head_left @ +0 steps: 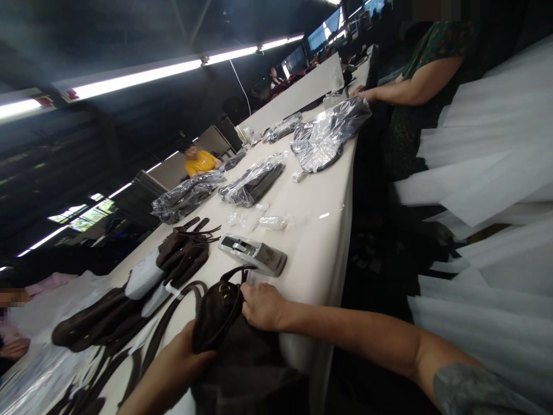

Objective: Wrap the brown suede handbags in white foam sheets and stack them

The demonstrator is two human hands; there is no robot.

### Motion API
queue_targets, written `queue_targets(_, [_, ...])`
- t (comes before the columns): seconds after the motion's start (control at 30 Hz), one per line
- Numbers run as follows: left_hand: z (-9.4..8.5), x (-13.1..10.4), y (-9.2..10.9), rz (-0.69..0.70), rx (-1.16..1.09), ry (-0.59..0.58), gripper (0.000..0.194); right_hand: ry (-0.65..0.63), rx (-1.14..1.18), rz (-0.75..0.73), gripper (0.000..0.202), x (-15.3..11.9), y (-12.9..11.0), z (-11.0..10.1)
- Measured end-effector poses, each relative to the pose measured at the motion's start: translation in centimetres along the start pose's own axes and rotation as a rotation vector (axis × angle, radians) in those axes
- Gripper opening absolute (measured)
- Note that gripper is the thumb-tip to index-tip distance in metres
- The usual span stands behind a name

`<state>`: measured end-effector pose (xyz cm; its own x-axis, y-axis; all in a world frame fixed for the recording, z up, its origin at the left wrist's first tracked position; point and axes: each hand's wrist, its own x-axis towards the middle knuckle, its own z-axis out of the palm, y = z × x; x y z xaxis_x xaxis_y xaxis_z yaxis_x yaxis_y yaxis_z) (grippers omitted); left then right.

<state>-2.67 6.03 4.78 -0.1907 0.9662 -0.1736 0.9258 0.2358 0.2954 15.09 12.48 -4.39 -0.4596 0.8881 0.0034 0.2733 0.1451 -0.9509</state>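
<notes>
At our bench (315, 242), left grip (190, 351) and right grip (264, 306) pinch one brown bag (248, 353), strap (233, 271) forward, long axis toward us.

The head-worn camera looks forward and down along the long worktable (313, 248), tilted sideways, with the left hand (188, 347) and right hand (264, 306) close below. It takes in fluorescent lights (142, 79) overhead; its dim far reach is hard to judge.
</notes>
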Motion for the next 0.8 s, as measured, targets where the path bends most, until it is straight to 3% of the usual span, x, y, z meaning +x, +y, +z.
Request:
queue_targets(0.1, [0.5, 0.3, 2.4, 0.014, 0.122, -0.084, 0.048, -0.052, 0.108, 0.122, 0.008, 0.4, 0.1, -0.2])
queue_targets(0.23, [1.5, 0.6, 4.8, 0.018, 0.092, -0.076, 0.040, -0.166, 0.466, 0.240, 0.016, 0.2, -0.2, -0.4])
queue_targets(0.3, [1.8, 0.8, 5.2, 0.019, 0.040, -0.074, 0.038, -0.202, 0.684, 0.304, 0.019, -0.2, -0.5, -0.6])
queue_targets(0.37, [1.9, 1.2, 5.2, 0.029, -0.005, -0.092, 0.037, -0.200, 0.745, 0.371, 0.022, -0.4, -0.7, -0.7])
queue_targets(0.43, [1.9, 1.4, 4.9, 0.022, -0.058, -0.109, 0.040, -0.166, 0.628, 0.380, 0.027, -0.6, -0.7, -0.7])
queue_targets(0.57, [2.0, 1.5, 4.0, -0.036, -0.119, -0.070, 0.048, 0.025, 0.007, 0.121, 0.036, -1.2, -0.2, -0.3])
queue_targets(0.63, [2.2, 1.3, 3.9, -0.054, -0.122, -0.045, 0.047, 0.051, -0.171, 0.052, 0.036, -1.5, -0.1, -0.4])
queue_targets(0.8, [2.4, 1.1, 4.9, -0.039, -0.112, -0.042, 0.044, -0.217, -0.132, 0.052, 0.030, -2.6, -0.2, -2.7])
